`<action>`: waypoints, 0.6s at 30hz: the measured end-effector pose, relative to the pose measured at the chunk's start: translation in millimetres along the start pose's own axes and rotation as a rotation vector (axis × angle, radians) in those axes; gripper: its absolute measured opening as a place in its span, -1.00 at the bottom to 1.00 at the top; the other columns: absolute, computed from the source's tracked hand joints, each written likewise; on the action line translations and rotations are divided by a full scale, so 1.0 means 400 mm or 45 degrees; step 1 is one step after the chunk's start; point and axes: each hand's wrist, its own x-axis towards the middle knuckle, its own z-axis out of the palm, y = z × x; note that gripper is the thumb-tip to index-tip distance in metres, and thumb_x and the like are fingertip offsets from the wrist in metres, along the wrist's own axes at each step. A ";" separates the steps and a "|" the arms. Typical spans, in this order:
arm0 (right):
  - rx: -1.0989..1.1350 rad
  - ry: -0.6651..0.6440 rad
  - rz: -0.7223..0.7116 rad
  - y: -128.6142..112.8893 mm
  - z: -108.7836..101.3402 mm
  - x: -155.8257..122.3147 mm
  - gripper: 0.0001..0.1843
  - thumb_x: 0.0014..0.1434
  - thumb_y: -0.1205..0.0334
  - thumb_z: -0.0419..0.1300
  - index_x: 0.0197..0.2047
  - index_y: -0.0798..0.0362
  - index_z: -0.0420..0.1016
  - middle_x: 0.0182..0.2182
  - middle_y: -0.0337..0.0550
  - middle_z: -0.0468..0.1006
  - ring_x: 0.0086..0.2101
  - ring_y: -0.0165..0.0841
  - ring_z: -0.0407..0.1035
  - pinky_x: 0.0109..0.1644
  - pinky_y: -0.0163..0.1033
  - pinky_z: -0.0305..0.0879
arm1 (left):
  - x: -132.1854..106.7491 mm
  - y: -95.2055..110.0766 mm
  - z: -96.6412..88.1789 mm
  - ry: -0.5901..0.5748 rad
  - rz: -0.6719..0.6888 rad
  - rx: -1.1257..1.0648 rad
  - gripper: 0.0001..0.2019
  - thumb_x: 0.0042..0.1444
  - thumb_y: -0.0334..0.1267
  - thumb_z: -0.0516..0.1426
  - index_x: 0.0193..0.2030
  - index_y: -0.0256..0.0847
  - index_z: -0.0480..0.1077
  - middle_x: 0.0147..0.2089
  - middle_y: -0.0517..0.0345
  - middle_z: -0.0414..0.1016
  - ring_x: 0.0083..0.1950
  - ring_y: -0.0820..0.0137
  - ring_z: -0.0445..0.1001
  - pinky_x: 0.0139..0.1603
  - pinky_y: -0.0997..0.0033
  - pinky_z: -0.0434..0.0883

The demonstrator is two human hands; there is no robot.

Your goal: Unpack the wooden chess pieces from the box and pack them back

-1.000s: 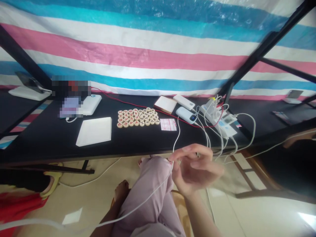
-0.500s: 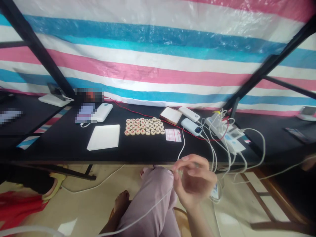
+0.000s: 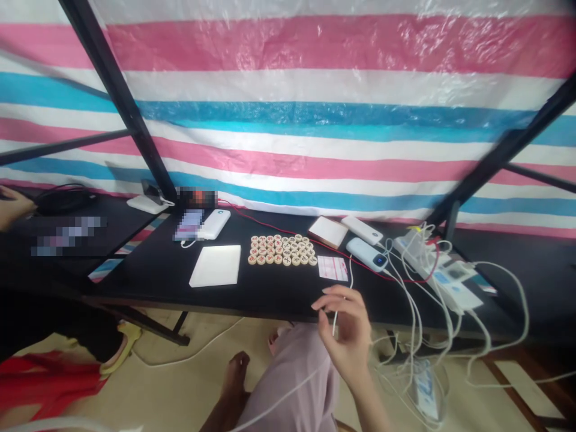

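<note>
My right hand point(image 3: 346, 327) is raised in front of the table's near edge, its fingers loosely curved and apart from the thumb, holding nothing that I can see. A thin white cable point(image 3: 351, 273) runs down from the table and passes behind its fingers. Several round Chinese chess pieces point(image 3: 282, 251) lie in tidy rows, some with red characters and some with dark ones. Beside them is a shallow white box part point(image 3: 216, 266). What looks like my left hand point(image 3: 237, 363) hangs in shadow by my leg; its fingers are unclear.
To the right lie a printed paper slip point(image 3: 333, 268), a shallow box point(image 3: 327, 231), power banks point(image 3: 366, 254) and a power strip point(image 3: 443, 276) with tangled cables. At left are a phone point(image 3: 189, 225) and a white power bank point(image 3: 215, 224). Another person's hand point(image 3: 15, 207) shows far left.
The view has shifted, so the table contents appear farther right and lower. My right hand's thumb and fingers have spread slightly. Another person's hand has come into view at left.
</note>
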 end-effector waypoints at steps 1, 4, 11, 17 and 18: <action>-0.015 -0.027 0.054 0.028 0.010 0.002 -0.77 0.07 0.49 0.14 -0.21 0.02 0.30 -0.16 -0.10 0.36 -0.28 -0.37 0.38 -0.23 -0.15 0.37 | -0.002 0.013 -0.031 0.106 0.066 -0.127 -0.73 0.12 -0.33 -0.18 -0.27 -0.09 0.33 -0.18 0.01 0.46 -0.16 0.26 0.49 -0.10 0.34 0.39; -0.007 -0.069 0.236 0.123 0.054 0.006 -0.86 0.11 0.40 0.15 -0.24 0.04 0.31 -0.21 -0.13 0.38 -0.36 -0.43 0.33 -0.32 -0.26 0.29 | -0.025 0.047 -0.143 0.360 0.291 -0.305 -0.71 0.15 -0.24 -0.18 -0.24 -0.12 0.34 -0.15 0.02 0.45 -0.21 0.30 0.48 -0.14 0.36 0.41; -0.103 0.013 0.313 0.249 0.154 0.016 -0.94 0.16 0.30 0.12 -0.36 0.07 0.34 -0.37 -0.20 0.37 -0.39 -0.43 0.28 -0.30 -0.27 0.23 | -0.099 0.103 -0.476 1.237 0.439 -0.365 -0.74 0.17 -0.20 -0.14 -0.35 -0.15 0.34 -0.19 -0.04 0.45 -0.08 0.28 0.43 0.04 0.29 0.34; -0.087 -0.070 0.409 0.279 0.160 0.020 -0.92 0.11 0.29 0.15 -0.28 0.08 0.38 -0.31 -0.18 0.40 -0.42 -0.45 0.32 -0.29 -0.28 0.27 | 0.008 0.133 -0.744 1.457 0.459 -0.344 -0.75 0.17 -0.22 -0.07 -0.27 -0.23 0.40 -0.11 0.01 0.41 -0.08 0.32 0.41 -0.23 0.43 0.39; -0.089 -0.102 0.427 0.282 0.160 0.018 -0.92 0.10 0.29 0.15 -0.28 0.08 0.39 -0.32 -0.18 0.41 -0.42 -0.44 0.33 -0.29 -0.28 0.27 | 0.045 0.129 -0.775 1.417 0.451 -0.357 -0.74 0.16 -0.23 -0.07 -0.26 -0.24 0.41 -0.12 0.02 0.42 -0.11 0.33 0.41 -0.23 0.44 0.38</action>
